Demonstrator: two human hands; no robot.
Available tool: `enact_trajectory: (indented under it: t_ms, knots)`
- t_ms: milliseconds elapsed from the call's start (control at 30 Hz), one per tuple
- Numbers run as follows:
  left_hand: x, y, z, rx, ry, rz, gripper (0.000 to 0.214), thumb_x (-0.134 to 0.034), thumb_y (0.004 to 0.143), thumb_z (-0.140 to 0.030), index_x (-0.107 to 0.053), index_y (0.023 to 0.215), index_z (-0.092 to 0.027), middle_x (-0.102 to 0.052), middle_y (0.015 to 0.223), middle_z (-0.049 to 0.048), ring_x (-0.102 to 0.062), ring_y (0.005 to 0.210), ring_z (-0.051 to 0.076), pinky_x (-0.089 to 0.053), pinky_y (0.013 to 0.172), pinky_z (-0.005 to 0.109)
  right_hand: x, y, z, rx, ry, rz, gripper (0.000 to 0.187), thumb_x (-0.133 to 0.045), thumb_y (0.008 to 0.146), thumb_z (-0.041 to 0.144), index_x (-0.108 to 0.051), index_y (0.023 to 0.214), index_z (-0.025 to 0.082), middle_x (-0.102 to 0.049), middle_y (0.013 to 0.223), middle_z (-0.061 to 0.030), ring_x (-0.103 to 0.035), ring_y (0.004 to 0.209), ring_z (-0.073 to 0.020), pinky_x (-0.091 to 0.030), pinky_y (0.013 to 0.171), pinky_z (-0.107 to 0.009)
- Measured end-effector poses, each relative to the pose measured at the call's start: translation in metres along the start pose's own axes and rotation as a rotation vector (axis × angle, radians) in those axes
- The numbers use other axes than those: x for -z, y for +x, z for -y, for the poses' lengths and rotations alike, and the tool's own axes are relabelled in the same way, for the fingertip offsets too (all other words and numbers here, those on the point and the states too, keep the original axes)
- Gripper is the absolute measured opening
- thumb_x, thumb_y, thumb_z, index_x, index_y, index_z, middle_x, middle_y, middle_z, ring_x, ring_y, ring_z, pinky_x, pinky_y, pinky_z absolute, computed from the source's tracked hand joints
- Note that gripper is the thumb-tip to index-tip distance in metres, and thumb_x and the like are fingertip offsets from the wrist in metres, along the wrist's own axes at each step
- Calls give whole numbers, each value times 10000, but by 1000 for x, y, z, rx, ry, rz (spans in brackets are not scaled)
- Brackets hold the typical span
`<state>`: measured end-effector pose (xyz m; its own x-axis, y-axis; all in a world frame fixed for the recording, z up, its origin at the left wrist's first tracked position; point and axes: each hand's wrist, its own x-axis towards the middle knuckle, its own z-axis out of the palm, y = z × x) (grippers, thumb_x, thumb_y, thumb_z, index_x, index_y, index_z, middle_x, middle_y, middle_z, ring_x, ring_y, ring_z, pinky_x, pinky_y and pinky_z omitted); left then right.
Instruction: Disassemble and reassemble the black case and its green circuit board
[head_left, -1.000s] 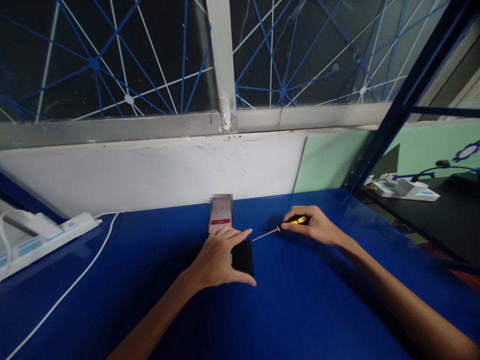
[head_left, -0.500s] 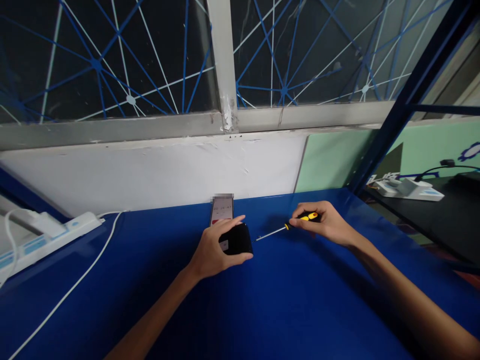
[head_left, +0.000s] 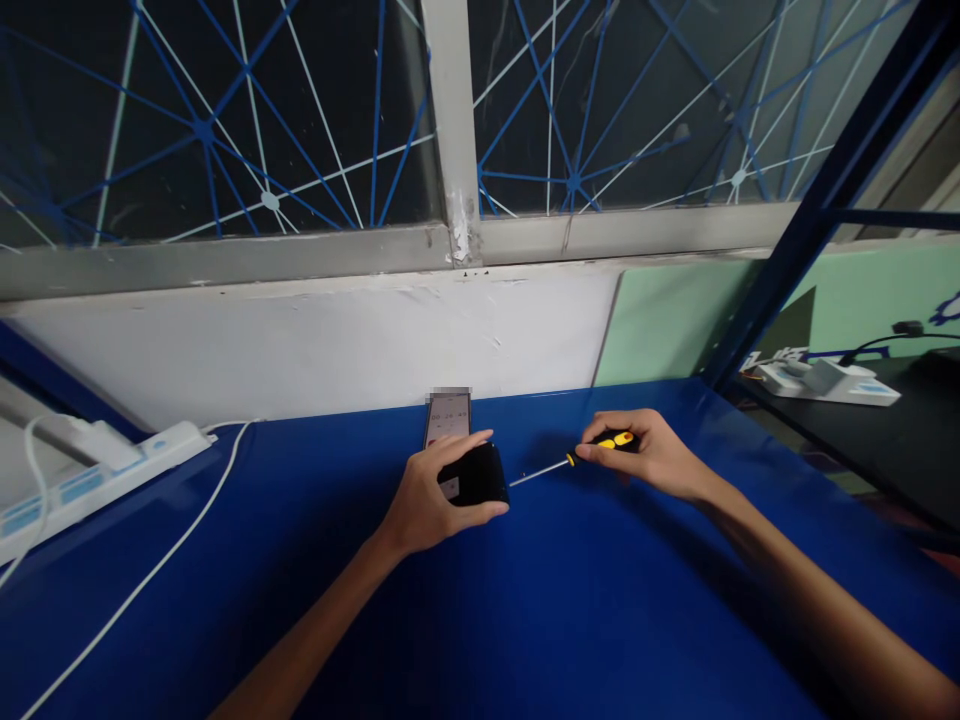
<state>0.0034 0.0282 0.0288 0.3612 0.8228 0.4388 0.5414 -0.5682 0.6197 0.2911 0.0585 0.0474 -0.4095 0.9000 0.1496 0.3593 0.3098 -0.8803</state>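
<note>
A black object (head_left: 480, 476) is being gripped, seemingly for steadiness, by the left hand (head_left: 426, 502), while a screwdriver (head_left: 571, 460), clasped by the right hand (head_left: 651, 455), is being aimed toward it.

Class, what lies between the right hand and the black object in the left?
In the head view, the screwdriver's metal shaft, aimed at the black object; contact is unclear.

In our left hand (head_left: 426, 505) we hold a black block-like object (head_left: 480, 474), thumb along its near edge. Our right hand (head_left: 654, 455) grips a yellow-and-black screwdriver (head_left: 572, 459), its tip pointing at the object's right end. Just beyond our left fingers lies a phone (head_left: 449, 420), partly covered; well left of them, a white power strip (head_left: 82, 488). Beneath both hands we see a blue table (head_left: 600, 610).
</note>
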Motion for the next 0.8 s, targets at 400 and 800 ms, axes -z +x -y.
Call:
enact_trajectory:
  t_ms: [400,800]
  knots:
    - [-4,-2,2,-32,67,5,689,-796,661,-421,-558,1276,-222,-660,1163,90,-614,1055,278,-543,874,465,10,-4,4,33,-39,135,267,-741,750,368,-574,839,180,-583,698,15,-514,573,-102,-426,514,-219]
    - [-10,-5,10,-47,189,95,713,-797,634,-426,-549,1280,-255,-666,1175,89,-618,1053,302,-491,903,534,3,5,-15,-45,-18,319,311,-701,784,462,-607,833,170,-526,630,42,-409,474,-62,-321,415,-190]
